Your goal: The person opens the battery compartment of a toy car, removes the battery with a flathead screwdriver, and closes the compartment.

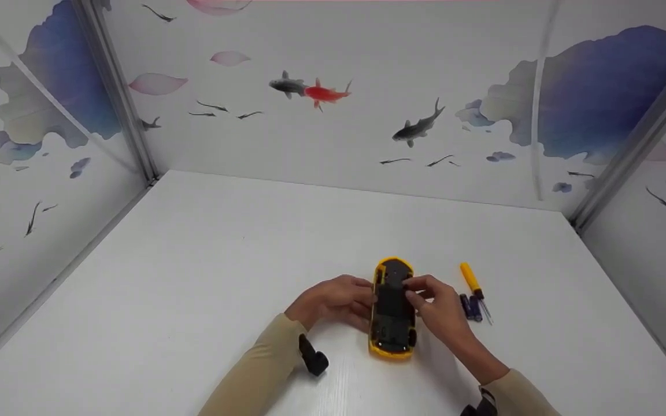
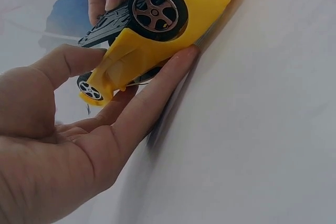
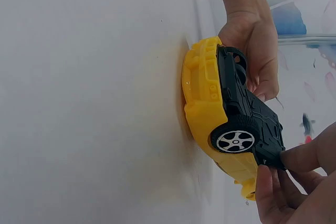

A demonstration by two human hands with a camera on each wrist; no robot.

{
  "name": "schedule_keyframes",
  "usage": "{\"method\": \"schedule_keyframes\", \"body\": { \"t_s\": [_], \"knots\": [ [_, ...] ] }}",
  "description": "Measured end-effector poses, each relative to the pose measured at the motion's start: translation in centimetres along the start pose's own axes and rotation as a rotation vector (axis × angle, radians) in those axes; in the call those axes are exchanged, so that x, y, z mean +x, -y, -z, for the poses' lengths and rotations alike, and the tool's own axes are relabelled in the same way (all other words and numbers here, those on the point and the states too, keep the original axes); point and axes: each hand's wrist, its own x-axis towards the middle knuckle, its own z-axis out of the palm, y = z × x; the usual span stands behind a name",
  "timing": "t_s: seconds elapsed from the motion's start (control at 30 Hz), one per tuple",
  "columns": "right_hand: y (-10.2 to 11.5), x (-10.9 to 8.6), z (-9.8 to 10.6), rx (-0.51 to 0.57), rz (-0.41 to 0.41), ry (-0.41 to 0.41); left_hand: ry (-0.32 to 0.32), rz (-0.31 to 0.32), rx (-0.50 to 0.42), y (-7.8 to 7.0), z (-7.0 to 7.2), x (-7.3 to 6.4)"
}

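A yellow toy car (image 1: 392,323) lies upside down, its black underside (image 3: 257,116) facing up. The left hand (image 1: 341,297) holds the car along its left side; in the left wrist view its thumb lies on the yellow body near a wheel (image 2: 158,12) and other fingers reach beneath. From the right side, the right hand (image 1: 440,306) pinches the edge of the black underside between thumb and fingers, seen in the right wrist view. What lies under its fingertips is partly hidden.
Right of the right hand lie a screwdriver (image 1: 470,278) with a yellow handle and two dark blue batteries (image 1: 475,308). The white table (image 1: 206,242) is bounded by printed panels (image 1: 356,138) at the back and sides. Black wrist straps (image 1: 313,358) sit at the sleeves.
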Motion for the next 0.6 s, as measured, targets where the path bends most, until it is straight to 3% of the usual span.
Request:
{"method": "schedule_keyframes", "body": {
  "t_s": [0.3, 0.6],
  "knots": [
    [-0.61, -0.2, 0.06, -0.072, 0.001, -0.006, -0.003, 0.009, 0.002, 0.04, -0.15, -0.09],
    [-0.52, -0.26, -0.09, -0.076, 0.012, -0.007, -0.02, 0.035, 0.037, -0.27, 0.03, -0.08]
  ]
}}
